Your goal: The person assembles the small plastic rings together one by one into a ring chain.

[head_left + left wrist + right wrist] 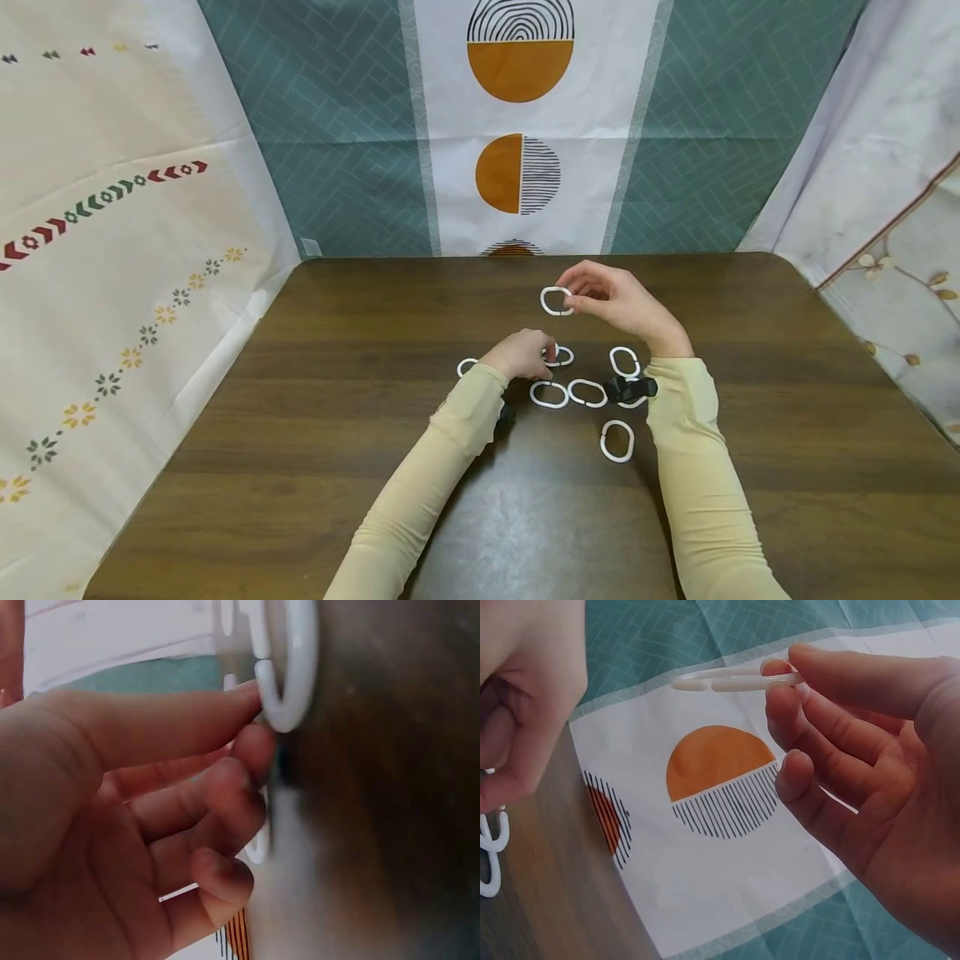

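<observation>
In the head view my right hand point(611, 298) is raised over the far part of the table. It pinches one end of a white oval plastic link point(548, 310) between thumb and fingertips. The link has a small gap in its side, and the right wrist view shows it edge-on point(727, 684). Lower and to the left, my left hand point(521, 354) reaches down to the table, thumb and index finger closed at another white link point(568, 358). The fingers partly cover that link. A link point(300, 667) stands out close to the thumb tip in the left wrist view.
More white links lie about the hands: one near the left hand point(550, 406), one beside it point(588, 403), one by the right wrist point(625, 350) and one nearer the front point(617, 460). The left forearm partly hides another link point(462, 364). Patterned cloths surround the brown wooden table point(315, 417).
</observation>
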`<state>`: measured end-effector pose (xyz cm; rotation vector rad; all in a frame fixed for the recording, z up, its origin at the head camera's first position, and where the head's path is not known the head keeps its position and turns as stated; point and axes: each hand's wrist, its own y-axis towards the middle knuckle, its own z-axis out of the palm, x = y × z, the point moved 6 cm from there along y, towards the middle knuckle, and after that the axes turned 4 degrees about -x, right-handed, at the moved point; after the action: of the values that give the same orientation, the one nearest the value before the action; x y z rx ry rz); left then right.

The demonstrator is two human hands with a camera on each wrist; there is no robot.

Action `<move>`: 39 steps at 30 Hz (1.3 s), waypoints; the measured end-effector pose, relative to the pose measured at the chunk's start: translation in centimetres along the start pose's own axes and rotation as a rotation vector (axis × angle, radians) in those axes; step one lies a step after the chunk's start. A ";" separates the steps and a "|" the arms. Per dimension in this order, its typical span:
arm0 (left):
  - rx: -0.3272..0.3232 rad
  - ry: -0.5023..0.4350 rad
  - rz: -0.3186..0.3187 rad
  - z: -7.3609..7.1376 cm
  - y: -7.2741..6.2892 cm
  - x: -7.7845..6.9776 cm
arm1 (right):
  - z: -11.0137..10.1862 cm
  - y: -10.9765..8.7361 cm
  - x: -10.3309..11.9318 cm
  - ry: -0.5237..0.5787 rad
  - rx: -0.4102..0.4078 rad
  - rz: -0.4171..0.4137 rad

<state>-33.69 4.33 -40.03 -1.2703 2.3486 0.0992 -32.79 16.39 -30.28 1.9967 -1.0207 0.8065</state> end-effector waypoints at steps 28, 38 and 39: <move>-0.424 -0.361 -0.032 -7.9 -3.0 0.1 | -0.2 0.2 -0.5 0.107 -0.074 0.090; -0.500 -0.396 -0.001 -8.6 -3.5 -0.3 | 0.2 0.3 -0.4 0.097 -0.080 0.100; -0.508 -0.400 0.002 -8.6 -3.5 -0.3 | 0.2 0.3 -0.3 0.096 -0.075 0.102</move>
<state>-33.85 0.12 -31.68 -1.3142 2.0353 0.9109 -33.13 16.22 -30.60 1.8371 -1.0883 0.8960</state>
